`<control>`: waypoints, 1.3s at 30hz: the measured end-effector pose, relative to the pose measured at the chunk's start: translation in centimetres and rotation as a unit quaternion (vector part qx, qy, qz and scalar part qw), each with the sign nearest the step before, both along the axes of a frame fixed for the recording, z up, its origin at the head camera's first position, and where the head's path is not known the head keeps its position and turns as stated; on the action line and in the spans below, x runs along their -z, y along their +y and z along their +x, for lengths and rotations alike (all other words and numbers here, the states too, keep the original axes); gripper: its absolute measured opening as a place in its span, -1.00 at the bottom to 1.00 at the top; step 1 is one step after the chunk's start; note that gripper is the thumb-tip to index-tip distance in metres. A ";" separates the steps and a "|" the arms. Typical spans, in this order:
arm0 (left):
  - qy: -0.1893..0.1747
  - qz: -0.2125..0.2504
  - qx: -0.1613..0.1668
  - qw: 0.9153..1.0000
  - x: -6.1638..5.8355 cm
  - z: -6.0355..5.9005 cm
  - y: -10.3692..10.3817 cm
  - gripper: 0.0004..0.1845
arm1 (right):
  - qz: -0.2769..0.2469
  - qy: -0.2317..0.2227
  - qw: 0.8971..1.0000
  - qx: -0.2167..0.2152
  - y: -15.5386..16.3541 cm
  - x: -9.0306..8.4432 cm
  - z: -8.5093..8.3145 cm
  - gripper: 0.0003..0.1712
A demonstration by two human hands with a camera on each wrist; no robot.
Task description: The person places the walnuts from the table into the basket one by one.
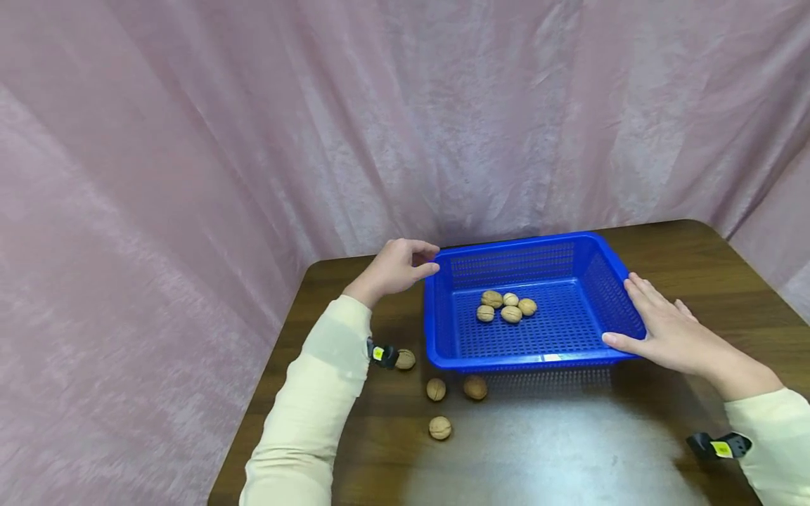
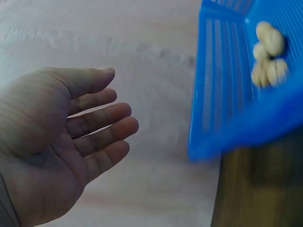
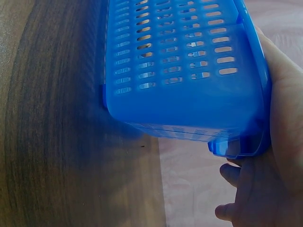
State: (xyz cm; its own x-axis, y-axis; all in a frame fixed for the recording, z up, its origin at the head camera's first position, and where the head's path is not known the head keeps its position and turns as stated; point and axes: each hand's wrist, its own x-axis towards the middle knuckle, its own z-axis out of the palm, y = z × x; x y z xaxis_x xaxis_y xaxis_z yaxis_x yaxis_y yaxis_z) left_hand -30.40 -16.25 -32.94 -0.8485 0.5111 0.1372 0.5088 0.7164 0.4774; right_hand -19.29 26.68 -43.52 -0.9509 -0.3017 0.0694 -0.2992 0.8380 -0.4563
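Your basket (image 1: 538, 330) sits on the table (image 1: 696, 267), toward its far edge, with five walnuts (image 1: 506, 306) clustered near the middle of its floor. Four more walnuts (image 1: 436, 388) lie on the table off the basket's near-left corner.

Your right hand (image 1: 664, 330) lies flat against the basket's right wall with its fingers straight, the thumb at the near-right corner; the right wrist view shows the palm pressed to the rim (image 3: 258, 71) and nothing curled round it. Your left hand (image 1: 395, 267) is at the far-left corner, loosely cupped and holding nothing. From the head view the fingertips look to be at the rim, yet the left wrist view shows the palm (image 2: 52, 142) apart from the basket's wall (image 2: 222, 94), so I cannot tell whether it touches.

Judging by its look, the basket is thin slotted plastic: light, somewhat springy, and smooth enough to slide on the wood under a sideways push. The walls would likely flex if squeezed in the middle, so the rolled rim near the corners is the stiffer place to take hold, one hand on each side. The walnuts are hard, round and loose; they will probably roll toward whichever side drops, so keep the basket level. They are not fragile, and the load is small.
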 end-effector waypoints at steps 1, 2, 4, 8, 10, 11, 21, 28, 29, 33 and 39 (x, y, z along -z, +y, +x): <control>0.001 0.003 -0.006 1.000 0.2 0.4 -1.0 -0.63 | 0.000 0.000 1.000 -0.001 0.0 0.0 0.0 0.22; 0.001 0.006 -0.012 1.000 0.6 0.7 -1.9 -0.63 | 0.000 -0.001 1.000 -0.001 0.1 0.0 0.0 0.22; -0.001 0.012 -0.025 1.000 1.5 1.4 -3.8 -0.64 | 0.000 -0.003 1.000 0.001 0.1 0.1 -0.1 0.23; -0.015 0.033 -0.046 0.998 4.2 2.8 -7.1 -0.64 | 0.001 -0.007 1.000 0.002 0.2 0.1 0.0 0.24; -0.027 0.049 -0.050 0.997 5.7 3.5 -8.3 -0.63 | 0.000 -0.009 1.000 0.005 0.2 0.1 0.0 0.24; -0.032 0.055 -0.050 0.997 6.6 3.8 -8.8 -0.62 | 0.000 -0.010 1.000 0.005 0.3 0.0 0.0 0.24; -0.099 0.049 -0.034 0.993 14.2 6.0 -10.4 -0.36 | 0.002 -0.007 1.000 0.005 0.3 -0.1 0.0 0.23; -0.095 0.039 -0.021 0.995 17.3 6.0 -10.3 -0.26 | 0.002 -0.004 1.000 0.003 0.2 -0.2 0.0 0.23; -0.091 0.039 -0.025 0.995 17.4 6.0 -10.3 -0.27 | 0.001 -0.004 1.000 0.003 0.2 -0.2 0.0 0.23; -0.067 0.025 -0.033 0.997 17.9 6.1 -10.0 -0.31 | -0.001 -0.005 1.000 0.004 0.2 0.0 -0.1 0.24; -0.035 0.014 -0.032 0.999 18.3 6.2 -9.7 -0.43 | -0.004 -0.005 1.000 0.003 0.1 0.0 -0.2 0.24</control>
State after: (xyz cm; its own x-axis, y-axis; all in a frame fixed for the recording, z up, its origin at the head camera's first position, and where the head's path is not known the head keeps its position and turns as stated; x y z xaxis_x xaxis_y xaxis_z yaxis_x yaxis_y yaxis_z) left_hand -24.21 -26.00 -51.22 -0.8872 0.4527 0.0891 0.4269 0.7324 0.5304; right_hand -19.45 26.81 -43.50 -0.9533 -0.2957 0.0612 -0.2893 0.8364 -0.4656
